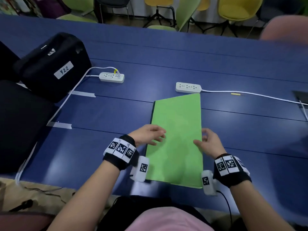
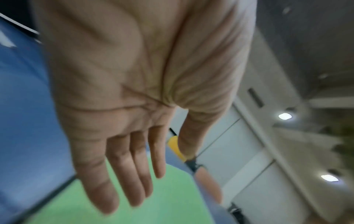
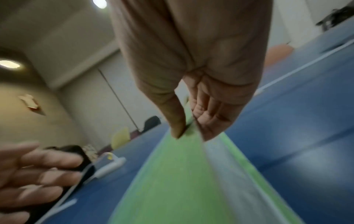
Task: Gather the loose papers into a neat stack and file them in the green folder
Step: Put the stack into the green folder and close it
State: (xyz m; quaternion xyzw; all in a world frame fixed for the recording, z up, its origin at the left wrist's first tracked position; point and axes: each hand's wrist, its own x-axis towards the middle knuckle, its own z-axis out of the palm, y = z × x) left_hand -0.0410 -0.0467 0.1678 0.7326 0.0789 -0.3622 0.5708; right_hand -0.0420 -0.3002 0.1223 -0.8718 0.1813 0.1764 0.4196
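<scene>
The green folder (image 1: 176, 130) lies lengthwise on the blue table (image 1: 100, 114), its dark spine to the left. My right hand (image 1: 203, 139) pinches the cover's right edge, thumb on top and fingers under it. In the right wrist view the cover (image 3: 172, 181) is lifted slightly at my right hand (image 3: 189, 128), and a pale strip of paper (image 3: 220, 174) shows beneath it. My left hand (image 1: 155, 135) hovers flat over the folder's left side, holding nothing. The left wrist view shows its fingers (image 2: 124, 166) straight above the folder (image 2: 172, 197).
Two white power strips (image 1: 111, 77) (image 1: 188, 87) with cords lie beyond the folder. A black bag (image 1: 53, 67) labelled 522 stands at the far left. A small yellow stick (image 1: 235, 94) and a dark flat device (image 1: 301, 97) are to the right. Chairs line the far side.
</scene>
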